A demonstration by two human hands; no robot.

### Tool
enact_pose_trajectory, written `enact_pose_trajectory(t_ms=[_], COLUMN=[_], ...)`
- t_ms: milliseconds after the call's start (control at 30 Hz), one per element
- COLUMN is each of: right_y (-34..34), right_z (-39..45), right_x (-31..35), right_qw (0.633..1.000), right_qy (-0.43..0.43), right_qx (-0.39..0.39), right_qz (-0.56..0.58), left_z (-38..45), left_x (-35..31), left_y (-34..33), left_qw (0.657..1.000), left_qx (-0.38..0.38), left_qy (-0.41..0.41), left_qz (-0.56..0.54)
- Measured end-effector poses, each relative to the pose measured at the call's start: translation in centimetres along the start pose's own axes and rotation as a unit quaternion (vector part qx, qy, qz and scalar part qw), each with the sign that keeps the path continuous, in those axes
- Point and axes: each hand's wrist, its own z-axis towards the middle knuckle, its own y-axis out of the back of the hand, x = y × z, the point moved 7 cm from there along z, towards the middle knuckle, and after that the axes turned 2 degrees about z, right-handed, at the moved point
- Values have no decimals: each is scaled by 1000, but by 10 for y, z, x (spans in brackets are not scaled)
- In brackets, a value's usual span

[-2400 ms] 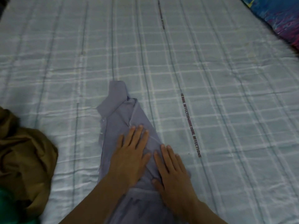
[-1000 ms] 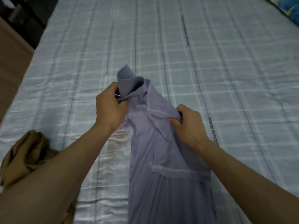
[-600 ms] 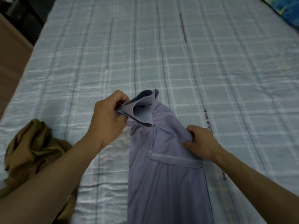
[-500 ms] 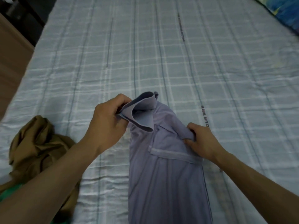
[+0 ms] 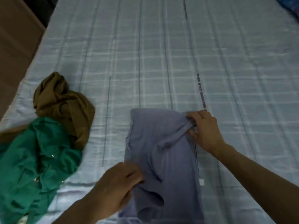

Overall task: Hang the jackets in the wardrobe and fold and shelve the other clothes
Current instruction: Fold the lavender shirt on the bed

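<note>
Checked bedsheet [image 5: 161, 54]: right hand [image 5: 204, 130] pinches shirt [image 5: 163, 151] at 3 o'clock; left hand [image 5: 118, 183], blurred, pinches the 8 o'clock edge. Uneven pull likely skews the fold.

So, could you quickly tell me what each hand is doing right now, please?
Left hand: pinching the near left edge of the lavender shirt.
Right hand: gripping the shirt's far right corner.

A narrow dark band of printed lettering [image 5: 201, 92] is running along the bedsheet [image 5: 145, 54], ending just beyond the right hand's fingers [image 5: 192, 117]; its letters are showing too blurred to read. A small white tag [image 5: 201, 182] is sitting on the purple shirt [image 5: 163, 151], carrying no legible print.
</note>
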Motion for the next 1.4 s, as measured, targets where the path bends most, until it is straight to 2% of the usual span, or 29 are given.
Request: enact_pose_trajectory(t_ms=[67,133,233,333,400,433,500,567,633,700,800,900,1033,1100,1167,1233,1333,1400], right_y=[-1,-5,-9,-4,3,4,-7,-29,-51,-62,-64,-57,-22,-20,-36,-48,-40,-29], right_z=[-18,-34,-52,-61,-66,-71,-90,-115,-134,-138,-126,-112,-100,-103,-114,-125,-126,-117], right_x=[3,1,-4,10,18,23,35,59,77,88,83,72,74,71,63,53,39,27], right_qw=[1000,1000,997,999,998,997,982,958,935,924,897,867,889,918,938,922,896,870], right_qy=[18,17,-30,12,-35,-69,-141,-178,-192,-192,-237,-277,-211,-192,-207,-253,-304,-344], right_qx=[-13,-14,-18,-42,-49,-46,2,87,131,111,29,-41,-101,-75,7,51,-4,-58], right_qz=[2,7,75,-10,-30,-2,125,209,267,310,371,413,393,340,277,287,324,348], left_z=[-30,-53,-65,-59,-53,-49,-45,-47,-54,-59,-59,-53,-47,-48,-51,-56,-56,-45], left_x=[-14,-17,-11,-13,-18,-21,-25,-24,-21,-19,-19,-21,-34,-35,-27,-17,-7,3], left_y=[-38,-65,-75,-64,-60,-60,-65,-76,-86,-88,-83,-73,-59,-64,-82,-100,-94,-70], left_qw=[1000,1000,999,997,998,999,998,996,995,995,994,997,998,996,992,985,986,992], left_qx=[0,-5,-13,-28,-23,-13,18,53,66,57,65,39,-42,-39,23,92,110,60], left_qy=[-14,10,42,64,52,40,24,25,25,20,15,19,-8,-15,1,36,68,105], left_qz=[15,12,17,25,24,29,47,63,75,83,90,62,55,82,123,141,107,41])
